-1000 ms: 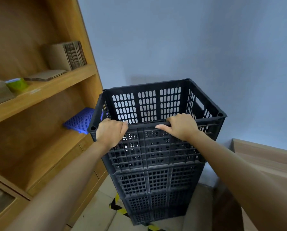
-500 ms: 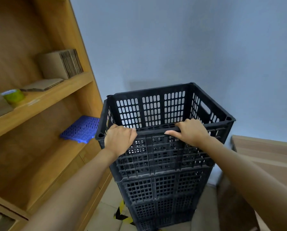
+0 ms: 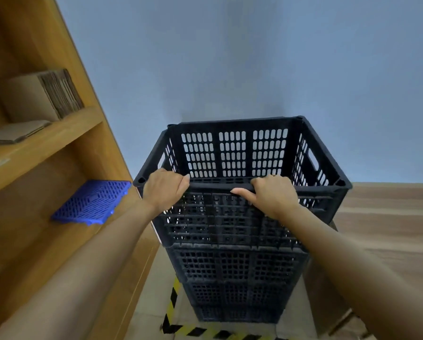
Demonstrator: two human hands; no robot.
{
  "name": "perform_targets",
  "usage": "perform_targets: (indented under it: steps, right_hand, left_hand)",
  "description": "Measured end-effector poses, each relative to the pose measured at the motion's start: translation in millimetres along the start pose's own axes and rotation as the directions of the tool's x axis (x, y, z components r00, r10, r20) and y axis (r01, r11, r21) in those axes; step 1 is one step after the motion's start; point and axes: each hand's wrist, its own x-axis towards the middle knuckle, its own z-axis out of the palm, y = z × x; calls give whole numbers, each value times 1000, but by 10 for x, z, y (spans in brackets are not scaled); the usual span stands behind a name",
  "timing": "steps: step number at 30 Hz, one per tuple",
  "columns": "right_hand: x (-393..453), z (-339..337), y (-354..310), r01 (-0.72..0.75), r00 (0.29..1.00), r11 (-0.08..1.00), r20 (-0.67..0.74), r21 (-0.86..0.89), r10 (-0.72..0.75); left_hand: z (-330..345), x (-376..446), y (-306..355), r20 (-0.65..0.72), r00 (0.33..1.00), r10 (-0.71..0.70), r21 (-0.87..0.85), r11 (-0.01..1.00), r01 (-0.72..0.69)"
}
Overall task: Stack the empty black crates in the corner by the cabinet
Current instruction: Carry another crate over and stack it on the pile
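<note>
Hands on the near rim of the top black crate (image 3: 232,153): left hand (image 3: 165,190) has fingers curled over the rim near its near-left corner, right hand (image 3: 273,195) grips the rim further right, thumb laid along the outer face. Crate sits on top of the stack of black crates (image 3: 237,266), which stands on the floor between the wooden cabinet (image 3: 65,148) and a low wooden surface (image 3: 387,217), close to the blue-grey wall (image 3: 230,57). Step in hand looks like seating or squaring the top crate. To do it well, the person should press down evenly with both hands so it nests level, check its corners line up with the crate below, and nudge the stack from the rim only gently, since a tall stack pushed at the top is likely to tip. Letting go one hand at a time would show any rocking. Hard to tell: whether the top crate is fully seated, as its lower edge merges with the crate under it; exact crate count, since the lower ones blur together; whether the far side touches the wall. Stack base partly hidden near the yellow-black floor tape (image 3: 205,332). Blue plastic grid panel (image 3: 92,202) on the cabinet's lower shelf, flattened cardboard (image 3: 38,96) on the shelf above, cut off at left.
</note>
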Motion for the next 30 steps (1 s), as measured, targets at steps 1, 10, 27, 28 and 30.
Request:
perform_targets:
  steps: [1, 10, 27, 28, 30]
  right_hand:
    - [12, 21, -30, -16, 1000, 1000, -6, -17, 16]
    - [470, 221, 84, -44, 998, 998, 45, -53, 46]
    - [859, 452, 1068, 128, 992, 987, -8, -99, -130]
    - [894, 482, 1155, 137, 990, 985, -13, -106, -139]
    - [955, 520, 1315, 139, 990, 984, -15, -111, -142]
  left_hand:
    - [59, 75, -49, 3, 1000, 5, -17, 1000, -5]
    - [398, 707, -195, -13, 1000, 15, -36, 999, -16]
    - [425, 948, 522, -94, 994, 47, -17, 999, -49]
    - [442, 975, 584, -90, 993, 71, -10, 997, -72]
    - [471, 1034, 711, -87, 996, 18, -10, 1000, -19]
